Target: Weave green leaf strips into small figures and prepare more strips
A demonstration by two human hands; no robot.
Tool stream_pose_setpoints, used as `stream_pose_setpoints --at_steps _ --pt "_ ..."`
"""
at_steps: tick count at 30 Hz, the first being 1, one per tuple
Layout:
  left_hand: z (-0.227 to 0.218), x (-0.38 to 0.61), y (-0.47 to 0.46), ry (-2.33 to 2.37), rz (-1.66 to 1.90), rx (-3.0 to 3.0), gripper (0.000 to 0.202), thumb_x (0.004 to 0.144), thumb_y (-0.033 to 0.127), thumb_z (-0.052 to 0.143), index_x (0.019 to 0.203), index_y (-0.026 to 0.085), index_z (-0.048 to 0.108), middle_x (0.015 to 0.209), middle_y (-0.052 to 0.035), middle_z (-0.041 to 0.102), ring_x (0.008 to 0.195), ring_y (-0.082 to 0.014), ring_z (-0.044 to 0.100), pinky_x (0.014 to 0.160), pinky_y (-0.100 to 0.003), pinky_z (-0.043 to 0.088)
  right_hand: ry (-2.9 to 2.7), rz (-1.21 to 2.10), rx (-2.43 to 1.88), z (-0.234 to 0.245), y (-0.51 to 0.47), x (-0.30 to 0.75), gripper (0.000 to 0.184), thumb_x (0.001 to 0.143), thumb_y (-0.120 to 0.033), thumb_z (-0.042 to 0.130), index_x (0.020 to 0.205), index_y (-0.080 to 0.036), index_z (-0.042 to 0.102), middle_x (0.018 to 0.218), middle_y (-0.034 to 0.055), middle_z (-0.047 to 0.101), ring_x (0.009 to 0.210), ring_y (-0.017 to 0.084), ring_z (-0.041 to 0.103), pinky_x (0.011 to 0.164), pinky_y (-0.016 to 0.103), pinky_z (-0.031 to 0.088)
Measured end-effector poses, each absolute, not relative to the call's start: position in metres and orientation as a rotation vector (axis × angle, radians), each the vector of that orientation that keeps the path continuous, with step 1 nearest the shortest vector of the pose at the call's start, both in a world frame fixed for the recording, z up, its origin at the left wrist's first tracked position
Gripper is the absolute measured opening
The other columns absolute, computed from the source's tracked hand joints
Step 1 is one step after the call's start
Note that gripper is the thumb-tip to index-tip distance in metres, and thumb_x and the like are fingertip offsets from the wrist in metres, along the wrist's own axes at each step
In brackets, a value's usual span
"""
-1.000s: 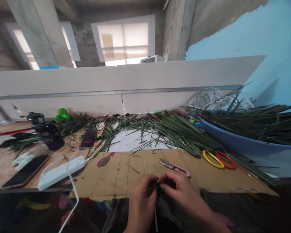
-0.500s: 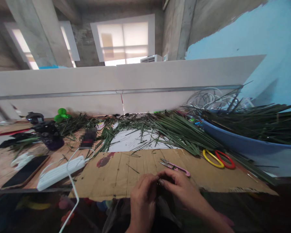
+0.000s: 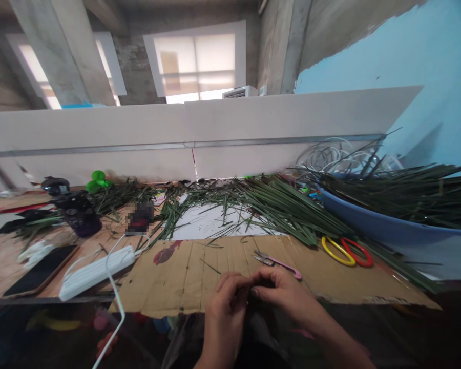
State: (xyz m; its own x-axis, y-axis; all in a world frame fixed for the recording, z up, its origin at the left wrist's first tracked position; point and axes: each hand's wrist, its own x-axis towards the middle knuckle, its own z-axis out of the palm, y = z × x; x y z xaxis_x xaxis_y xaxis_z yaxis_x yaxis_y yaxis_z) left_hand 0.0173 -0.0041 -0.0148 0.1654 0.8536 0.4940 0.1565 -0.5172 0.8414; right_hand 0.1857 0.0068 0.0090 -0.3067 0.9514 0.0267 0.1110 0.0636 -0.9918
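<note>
both pinched narrow at six o'clock in the head view: left hand (image 3: 226, 310), right hand (image 3: 288, 297); cannot tell whether holding anything. at five o'clock on cardboard (image 3: 165, 287), just past the right hand: pink-handled thread snips (image 3: 279, 262), likely light, stiff, springy, best taken by the handle. towards seven, near the left hand: leaf sliver (image 3: 210, 266), likely pliant, best pinched at one end.

Snips (image 3: 287, 266): metal blades, smooth plastic handle
Leaves (image 3: 288, 205): fibrous, faint sheen
Cardboard (image 3: 165, 287): matt, creased
Scissors (image 3: 347, 250): smooth plastic handles
Phone (image 3: 42, 270): dark, glossy screen
Basin (image 3: 369, 219): smooth plastic
Column (image 3: 67, 51): rough, matt concrete
</note>
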Motion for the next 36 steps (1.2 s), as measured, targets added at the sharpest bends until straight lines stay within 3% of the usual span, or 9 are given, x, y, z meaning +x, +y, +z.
stream_pose_setpoints --at_steps 11,22,31,36 --pt "-0.015 0.011 -0.004 0.987 1.319 1.769 0.022 0.087 0.008 0.053 0.093 0.023 0.069 0.091 -0.0005 0.067 0.088 -0.0156 0.064 0.077 -0.023 0.049 -1.573 1.207 -1.168 0.007 0.006 0.186 0.014 0.075 -0.029 0.066 0.081 -0.017 0.072 0.080 0.0036 0.070 0.081 0.023 0.063 0.073 0.031 0.045" --pt "-0.016 0.016 -0.003 1.114 1.294 1.742 0.025 0.083 0.006 0.051 0.093 0.022 0.068 0.093 -0.0029 0.067 0.089 -0.0188 0.064 0.076 -0.027 0.049 -1.756 0.822 -1.281 0.014 -0.005 0.178 0.007 0.076 -0.016 0.061 0.071 -0.020 0.063 0.072 -0.0007 0.064 0.071 0.018 0.057 0.063 0.026 0.038" --pt "-0.018 0.017 -0.004 1.078 1.377 1.720 0.015 0.088 0.015 0.056 0.084 0.021 0.068 0.084 -0.0015 0.065 0.082 -0.0171 0.062 0.070 -0.023 0.048 -1.670 1.006 -1.235 0.013 -0.002 0.181 0.011 0.084 -0.027 0.058 0.084 -0.019 0.067 0.079 0.0012 0.065 0.078 0.021 0.059 0.069 0.030 0.042" --pt "-0.022 0.016 -0.003 1.057 1.432 1.701 0.014 0.088 0.016 0.057 0.082 0.021 0.068 0.082 -0.0013 0.065 0.080 -0.0161 0.062 0.069 -0.022 0.049 -1.582 1.153 -1.157 0.011 0.001 0.180 0.010 0.079 -0.025 0.063 0.086 -0.019 0.065 0.082 0.0022 0.066 0.083 0.022 0.061 0.073 0.031 0.044"
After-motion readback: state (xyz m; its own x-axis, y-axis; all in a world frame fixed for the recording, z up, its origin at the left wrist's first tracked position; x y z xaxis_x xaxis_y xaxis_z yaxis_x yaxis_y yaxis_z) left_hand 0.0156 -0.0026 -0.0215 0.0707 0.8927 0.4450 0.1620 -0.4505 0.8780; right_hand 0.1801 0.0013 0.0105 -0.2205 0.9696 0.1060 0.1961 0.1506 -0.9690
